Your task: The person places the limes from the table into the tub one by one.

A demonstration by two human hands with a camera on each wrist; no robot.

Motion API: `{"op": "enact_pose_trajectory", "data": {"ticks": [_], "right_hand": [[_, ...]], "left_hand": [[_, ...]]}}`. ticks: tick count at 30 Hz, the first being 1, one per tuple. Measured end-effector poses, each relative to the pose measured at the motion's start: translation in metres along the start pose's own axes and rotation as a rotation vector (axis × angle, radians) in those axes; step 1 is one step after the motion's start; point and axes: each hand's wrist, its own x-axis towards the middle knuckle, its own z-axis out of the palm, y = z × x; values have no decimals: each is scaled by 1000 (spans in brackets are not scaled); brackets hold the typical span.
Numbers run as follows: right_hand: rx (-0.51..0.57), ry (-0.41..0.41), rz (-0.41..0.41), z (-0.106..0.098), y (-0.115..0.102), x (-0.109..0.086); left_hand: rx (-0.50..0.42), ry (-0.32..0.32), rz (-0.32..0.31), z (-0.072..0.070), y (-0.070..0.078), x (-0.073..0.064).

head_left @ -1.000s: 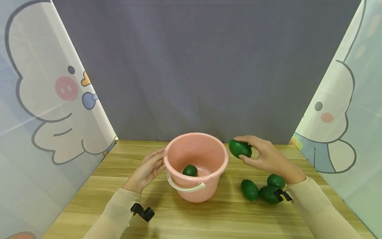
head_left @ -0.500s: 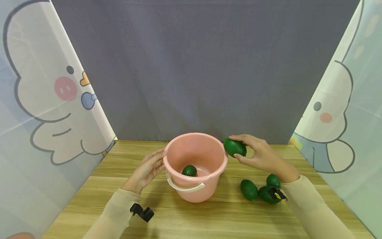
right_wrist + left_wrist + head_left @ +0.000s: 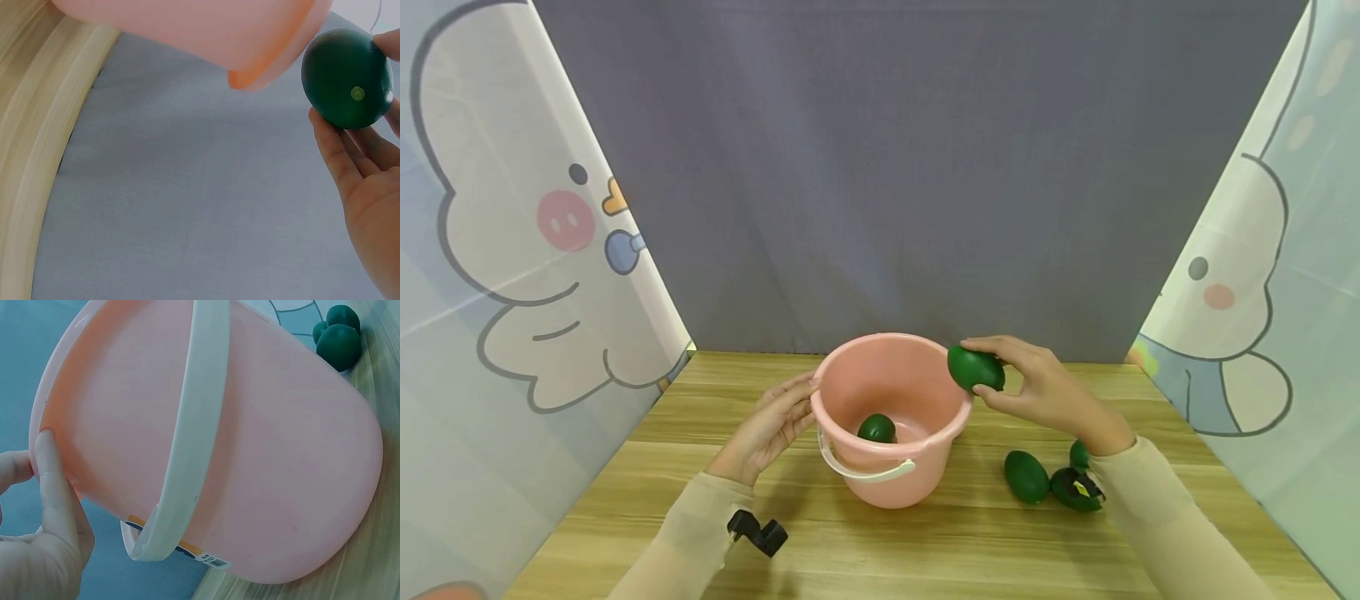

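A pink bucket (image 3: 891, 483) stands upright on the table, its white handle (image 3: 880, 477) hanging down at the front. My left hand (image 3: 771, 429) pinches the left rim between thumb and fingers; in the left wrist view the fingers (image 3: 55, 481) press on the outside below the rim. One smooth dark green avocado (image 3: 877, 428) lies in the bottom of the bucket. Another avocado (image 3: 975, 369), with a pale stem spot in the right wrist view, is held by my right hand (image 3: 1048, 383) between thumb and fingertips. It overlaps the bucket's right rim in the head view.
On the wooden table (image 3: 925, 550), right of the bucket, lie a loose avocado (image 3: 1027, 477), a second avocado (image 3: 1078, 498) and a third avocado (image 3: 1078, 454) partly hidden by the right sleeve. A grey curtain (image 3: 887, 183) rises behind, with printed cloths on both sides.
My right hand has carried its avocado leftward, from beside the bucket to its right rim. The left hand and the bucket have stayed in place.
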Motion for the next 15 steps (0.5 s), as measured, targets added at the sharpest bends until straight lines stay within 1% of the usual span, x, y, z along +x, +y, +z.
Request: {"op": "enact_pose_trajectory", "data": {"ticks": [7, 11, 15], "right_hand": [[-3, 11, -28, 5, 0, 5], [11, 11, -50, 8, 0, 9], [28, 4, -53, 11, -1, 13]], "left_hand": [[-2, -3, 2, 0, 0, 0], [-3, -3, 1, 0, 0, 1], [-8, 2, -1, 1, 0, 0]]}}
